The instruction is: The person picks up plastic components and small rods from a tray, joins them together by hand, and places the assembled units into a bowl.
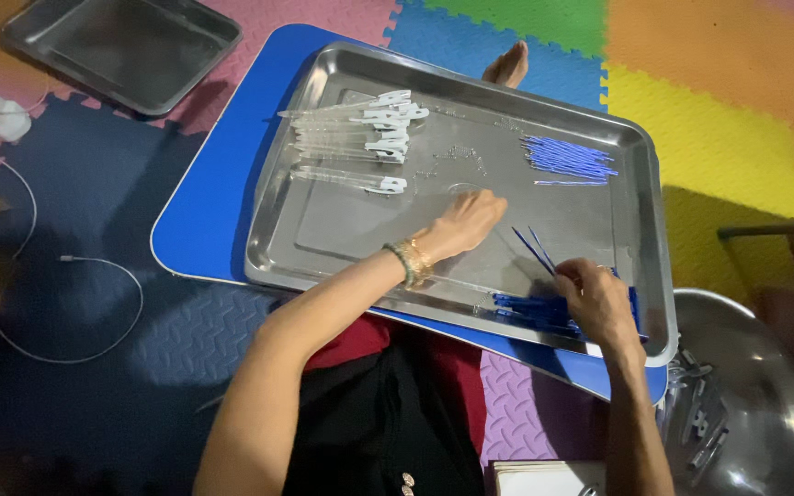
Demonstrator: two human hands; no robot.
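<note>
Sorting on the steel tray: clear tubes lying stacked, right hand fingers pinching dark blue sticks, left hand resting loosely curled, holding nothing; many sticks remaining.

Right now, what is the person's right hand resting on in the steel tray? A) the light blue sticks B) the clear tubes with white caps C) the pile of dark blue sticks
C: the right hand rests on the pile of dark blue sticks at the steel tray's near edge.

spare steel tray (top left), white cable, foam mats
</note>
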